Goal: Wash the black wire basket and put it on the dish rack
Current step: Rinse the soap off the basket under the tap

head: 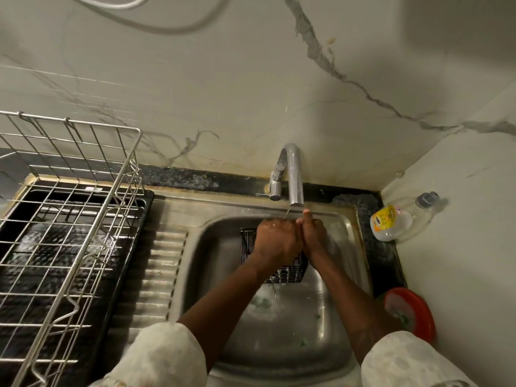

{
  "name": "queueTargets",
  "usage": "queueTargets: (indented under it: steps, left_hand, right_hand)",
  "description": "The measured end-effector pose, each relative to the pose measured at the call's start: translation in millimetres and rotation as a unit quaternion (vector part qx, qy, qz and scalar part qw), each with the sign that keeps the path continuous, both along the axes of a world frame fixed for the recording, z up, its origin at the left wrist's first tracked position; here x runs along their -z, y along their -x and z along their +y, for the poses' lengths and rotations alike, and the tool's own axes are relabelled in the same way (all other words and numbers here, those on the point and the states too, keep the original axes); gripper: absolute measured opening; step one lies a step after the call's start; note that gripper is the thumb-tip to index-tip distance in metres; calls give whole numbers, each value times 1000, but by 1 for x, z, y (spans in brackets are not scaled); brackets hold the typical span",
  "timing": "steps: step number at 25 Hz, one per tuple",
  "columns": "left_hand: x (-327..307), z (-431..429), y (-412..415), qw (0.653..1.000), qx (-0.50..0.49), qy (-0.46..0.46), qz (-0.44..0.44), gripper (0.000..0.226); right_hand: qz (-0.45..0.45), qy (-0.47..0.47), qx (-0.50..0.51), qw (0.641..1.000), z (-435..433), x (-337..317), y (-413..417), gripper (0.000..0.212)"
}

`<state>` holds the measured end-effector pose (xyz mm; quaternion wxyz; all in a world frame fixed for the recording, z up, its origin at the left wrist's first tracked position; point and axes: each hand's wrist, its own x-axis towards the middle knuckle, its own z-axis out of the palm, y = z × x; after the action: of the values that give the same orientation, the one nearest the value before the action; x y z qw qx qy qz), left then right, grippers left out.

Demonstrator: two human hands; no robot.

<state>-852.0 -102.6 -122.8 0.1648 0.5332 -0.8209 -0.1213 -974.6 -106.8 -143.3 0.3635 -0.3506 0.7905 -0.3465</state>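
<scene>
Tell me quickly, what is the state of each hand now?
Left hand: holding the black wire basket.
Right hand: curled at its edge; grip cannot be told.

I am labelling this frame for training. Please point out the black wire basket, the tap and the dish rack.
black wire basket [290,273]: head view, lower wall below the hands.
tap [296,185]: head view, downward spout tube.
dish rack [102,216]: head view, right top rail.

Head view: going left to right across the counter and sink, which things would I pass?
dish rack → black wire basket, held in the sink → clear bottle with a yellow label
</scene>
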Motion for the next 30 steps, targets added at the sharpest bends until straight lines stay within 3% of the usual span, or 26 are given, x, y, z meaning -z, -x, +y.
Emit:
queueTargets:
  steps: [2, 5, 10, 14, 17, 21, 24, 27, 30]
  left_hand:
    - [-2, 1, 6, 1000, 28, 5, 7, 56]
    - [4, -11, -9, 995, 95, 7, 6, 55]
    - [19, -23, -73, 983, 21, -101, 149, 48]
    - [24, -16, -55, 972, -52, -131, 188, 41]
    - [33, -16, -42, 969, -65, -103, 213, 39]
    - [26, -24, -20, 966, -69, -93, 231, 56]
    - [14, -29, -14, 955, -99, -83, 268, 57]
    - [13, -23, -14, 935, -71, -104, 331, 51]
    - [50, -8, -33, 941, -70, -143, 298, 55]
  right_hand:
    - [-31, 6, 3, 1000, 5, 1, 2, 62]
    - [-2, -3, 1, 1000, 9, -2, 1, 63]
    - [3, -28, 32, 999, 10, -1, 7, 58]
    - [62, -16, 22, 998, 6, -4, 11, 62]
    - [168, -1, -78, 983, 5, -15, 13, 71]
    - [308, 65, -237, 919, -9, -22, -10, 52]
    - [227, 52, -180, 956, -17, -30, -29, 66]
    - [133, -22, -110, 985, -10, -25, -21, 61]
    - [65, -31, -52, 996, 6, -10, -2, 63]
